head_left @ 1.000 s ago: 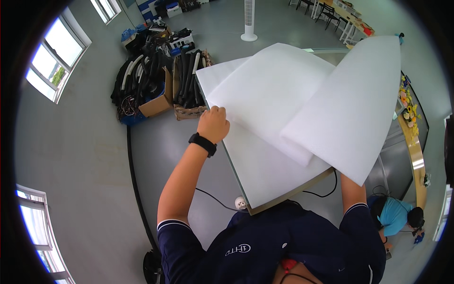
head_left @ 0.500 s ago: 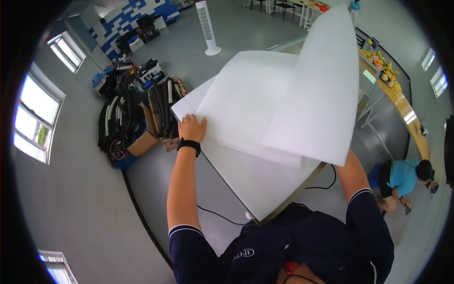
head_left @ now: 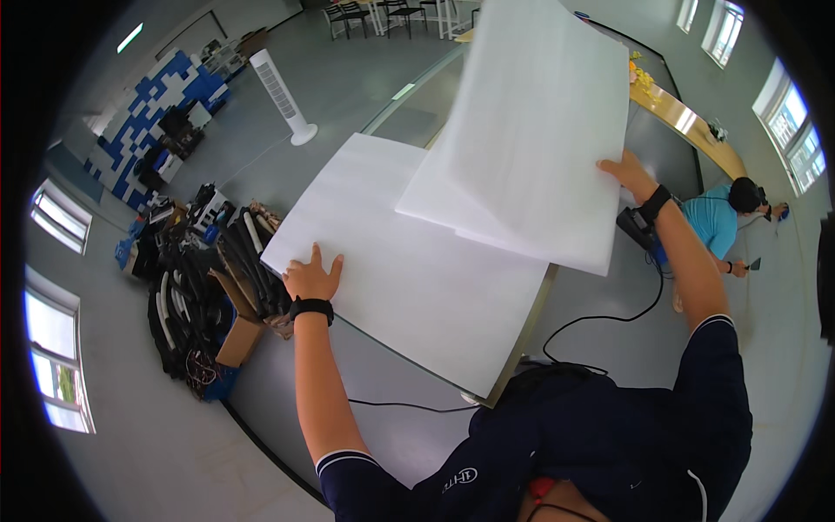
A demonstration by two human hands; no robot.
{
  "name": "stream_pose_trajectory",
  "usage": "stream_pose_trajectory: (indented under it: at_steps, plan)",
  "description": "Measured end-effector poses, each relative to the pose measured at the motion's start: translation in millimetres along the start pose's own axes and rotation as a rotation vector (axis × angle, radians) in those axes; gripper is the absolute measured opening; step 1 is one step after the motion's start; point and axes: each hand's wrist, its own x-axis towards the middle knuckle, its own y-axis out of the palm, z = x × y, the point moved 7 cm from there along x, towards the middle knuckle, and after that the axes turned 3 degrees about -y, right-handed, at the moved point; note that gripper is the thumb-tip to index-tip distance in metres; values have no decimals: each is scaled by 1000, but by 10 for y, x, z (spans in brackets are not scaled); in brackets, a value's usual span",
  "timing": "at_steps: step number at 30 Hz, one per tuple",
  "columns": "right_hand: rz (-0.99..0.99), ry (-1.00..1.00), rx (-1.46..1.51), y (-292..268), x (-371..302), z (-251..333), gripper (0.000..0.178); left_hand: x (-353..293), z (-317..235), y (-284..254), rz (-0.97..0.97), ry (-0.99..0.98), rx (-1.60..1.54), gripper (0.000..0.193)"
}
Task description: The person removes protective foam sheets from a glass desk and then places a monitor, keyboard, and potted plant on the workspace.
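A white foam sheet (head_left: 417, 296) covers the table (head_left: 520, 344) in front of me, its near corner by my body. A large raised, folded part of white sheet (head_left: 531, 139) stands over the right side; I cannot tell whether it is the same piece. My left hand (head_left: 313, 277) rests on the lower sheet's left edge, fingers spread. At the raised part's right edge, my right hand (head_left: 628, 177) is closed on it, some fingers hidden behind. Both wrists wear black bands.
Left of the table lie black tubes (head_left: 178, 296) and an open cardboard box (head_left: 239, 335). A white tower fan (head_left: 280, 100) stands beyond. A black cable (head_left: 600, 318) crosses the floor at right, near a crouching person in a blue shirt (head_left: 715, 222). Behind them runs a long wooden counter (head_left: 687, 126).
My right hand, hidden behind the raised sheet before, now shows at its right edge, farther forward. The raised sheet has shifted and bares more of the lower sheet. My view has turned.
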Motion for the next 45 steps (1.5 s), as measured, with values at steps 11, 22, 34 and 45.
stream_pose_trajectory:
  at_steps: [11, 22, 34, 45]
  plan:
    - [-461, -340, -547, -2176, 120, 814, 43, 0, -192, 1, -49, -22, 113, 56]
    - [-661, -811, -1188, -1836, 753, 1072, 56, 36, -582, -4, 72, -138, 290, 59]
    - [-219, -860, -1111, -148, 1686, 111, 35, 8, -493, 303, 143, -187, -252, 56]
    - [622, -736, -1171, 1215, 1468, 77, 54, -496, -453, -66, 72, -150, -468, 63]
